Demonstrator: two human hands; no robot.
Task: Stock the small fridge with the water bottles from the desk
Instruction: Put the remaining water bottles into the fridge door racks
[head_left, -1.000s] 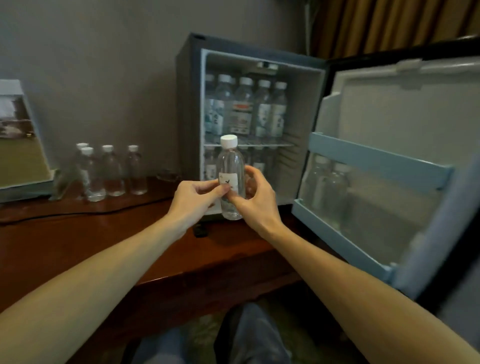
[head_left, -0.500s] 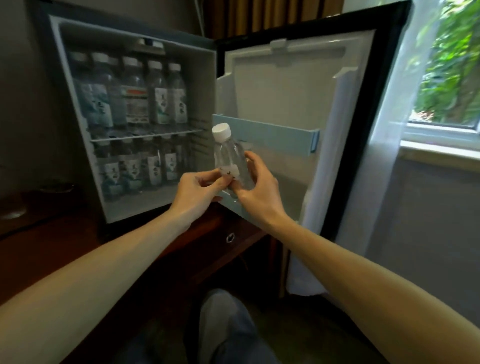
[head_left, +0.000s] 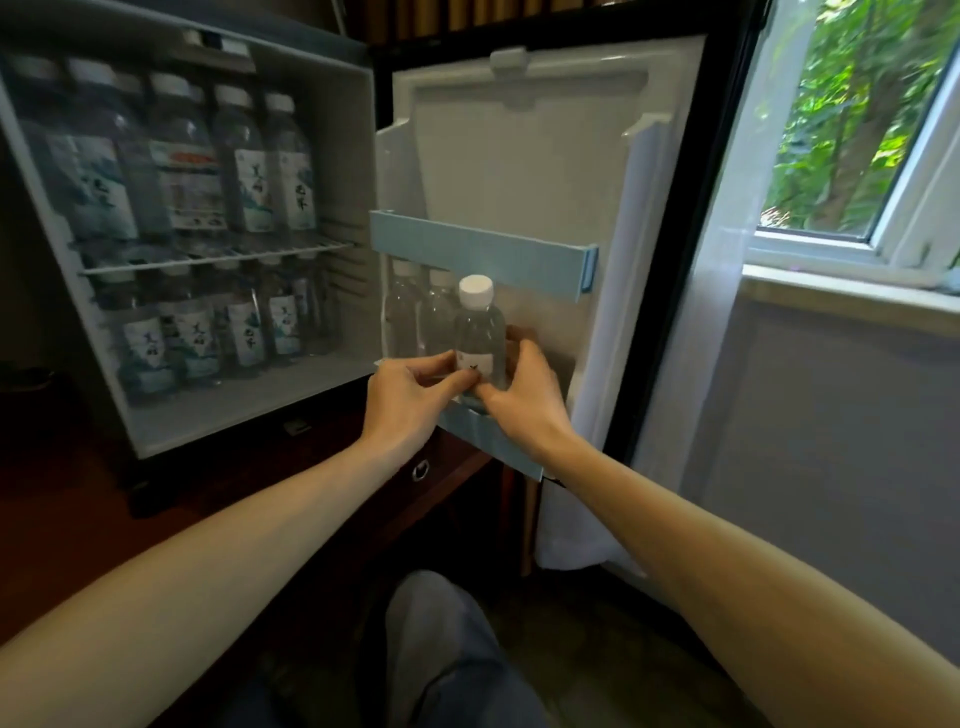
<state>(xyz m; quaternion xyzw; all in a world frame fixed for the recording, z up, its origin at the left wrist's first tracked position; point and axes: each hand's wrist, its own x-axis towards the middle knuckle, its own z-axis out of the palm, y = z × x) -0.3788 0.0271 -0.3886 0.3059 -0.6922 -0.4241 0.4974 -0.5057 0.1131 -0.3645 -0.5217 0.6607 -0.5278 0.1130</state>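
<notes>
A small clear water bottle (head_left: 479, 332) with a white cap stands upright in the lower door rack (head_left: 488, 434) of the open small fridge (head_left: 343, 156). My left hand (head_left: 410, 395) pinches its lower front at the label, and my right hand (head_left: 524, 395) wraps its right side and base. Two more clear bottles (head_left: 415, 312) stand in the same rack just left of it, behind the pale blue rail (head_left: 483, 254). Both inner shelves hold several labelled bottles (head_left: 208, 171).
The fridge stands on a dark wooden desk (head_left: 311, 467) with a drawer handle (head_left: 421, 470) below the door. A white curtain (head_left: 701, 312) and a window (head_left: 857, 130) are to the right. My knee (head_left: 447, 639) shows below.
The view swung right from the desk to the fridge door. Both hands carried the bottle from in front of the fridge down into the lower door rack, beside the two bottles there.
</notes>
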